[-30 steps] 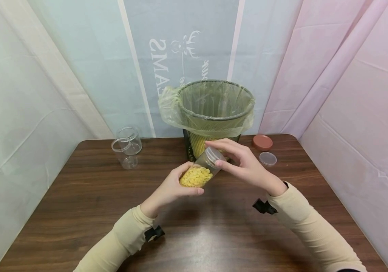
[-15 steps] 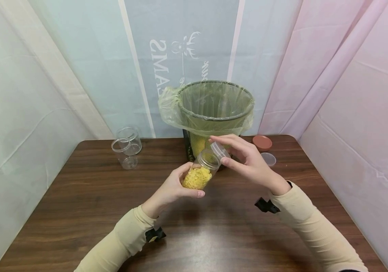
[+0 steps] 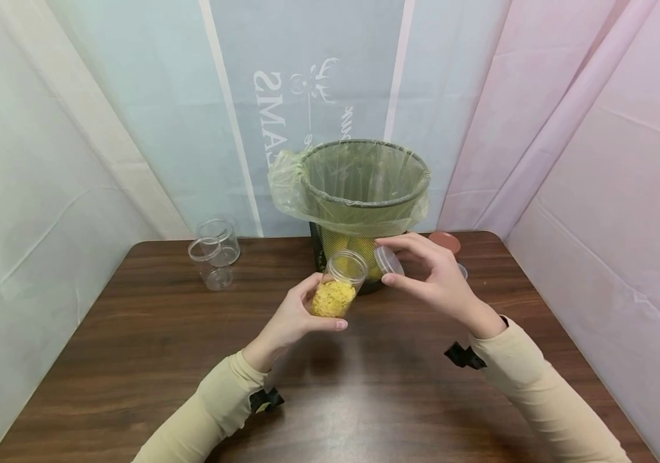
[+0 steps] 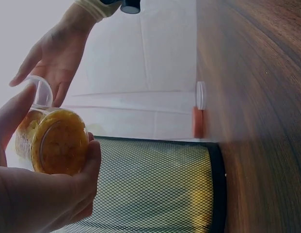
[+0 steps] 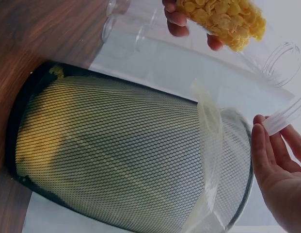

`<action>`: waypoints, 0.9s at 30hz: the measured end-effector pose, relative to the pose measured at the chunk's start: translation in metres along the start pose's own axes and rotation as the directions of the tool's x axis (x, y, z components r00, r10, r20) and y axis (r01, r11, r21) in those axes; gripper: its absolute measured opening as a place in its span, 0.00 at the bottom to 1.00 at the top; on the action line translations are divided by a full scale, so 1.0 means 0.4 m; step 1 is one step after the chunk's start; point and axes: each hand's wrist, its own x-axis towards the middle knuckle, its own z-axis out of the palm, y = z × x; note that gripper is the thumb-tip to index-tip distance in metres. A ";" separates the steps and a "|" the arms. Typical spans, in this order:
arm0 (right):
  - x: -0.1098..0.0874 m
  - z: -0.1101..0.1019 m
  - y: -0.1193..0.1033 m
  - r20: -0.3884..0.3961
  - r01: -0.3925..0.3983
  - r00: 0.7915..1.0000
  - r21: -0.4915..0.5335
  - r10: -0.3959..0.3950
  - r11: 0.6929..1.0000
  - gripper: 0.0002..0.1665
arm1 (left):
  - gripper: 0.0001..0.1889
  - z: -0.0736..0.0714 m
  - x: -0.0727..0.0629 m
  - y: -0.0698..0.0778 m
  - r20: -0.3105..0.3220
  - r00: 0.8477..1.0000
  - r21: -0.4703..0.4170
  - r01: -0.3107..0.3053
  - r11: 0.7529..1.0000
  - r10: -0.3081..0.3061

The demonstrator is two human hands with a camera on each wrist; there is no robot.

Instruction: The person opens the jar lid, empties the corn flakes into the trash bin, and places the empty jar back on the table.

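Note:
My left hand (image 3: 301, 310) grips a clear plastic jar (image 3: 346, 266) partly filled with yellow flakes (image 3: 333, 299), which look like corn flakes. The jar leans to the right, its threaded mouth uncovered, in front of the mesh bin. To its right my right hand (image 3: 435, 278) pinches a translucent lid (image 3: 389, 260) by the edge, a short gap from the jar's mouth. In the left wrist view the jar's round base (image 4: 62, 143) faces the camera. The right wrist view shows the flakes (image 5: 228, 19) through the wall and the lid (image 5: 285, 115) between thumb and fingers.
A black mesh bin (image 3: 364, 222) with a pale yellow liner bag stands at the table's back edge, something yellow in its bottom. Two clear jars without lids (image 3: 218, 276) stand at the back left. A reddish-brown lid (image 3: 444, 242) and a clear lid (image 3: 463, 271) lie behind my right hand.
The lid has come off the jar, and my right hand has carried it to the right. The jar has tipped slightly more upright in my left hand.

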 end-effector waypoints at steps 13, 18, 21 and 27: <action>-0.073 -0.041 0.118 -0.081 -0.054 0.996 -0.216 0.037 0.975 0.32 | 0.33 -0.008 -0.004 -0.005 -0.109 0.993 0.003 0.035 0.999 -0.034; -0.102 -0.051 0.154 -0.087 -0.103 0.993 -0.239 0.084 0.966 0.32 | 0.34 -0.011 -0.010 -0.009 -0.140 0.990 0.005 0.031 1.000 -0.030; -0.118 -0.060 0.173 -0.088 -0.113 0.992 -0.276 0.093 0.954 0.31 | 0.34 -0.014 -0.011 -0.007 -0.156 0.987 0.002 0.036 0.999 -0.036; -0.148 -0.082 0.207 -0.095 -0.148 0.988 -0.342 0.122 0.928 0.32 | 0.35 -0.020 -0.015 0.006 -0.182 0.982 0.010 0.057 0.998 -0.054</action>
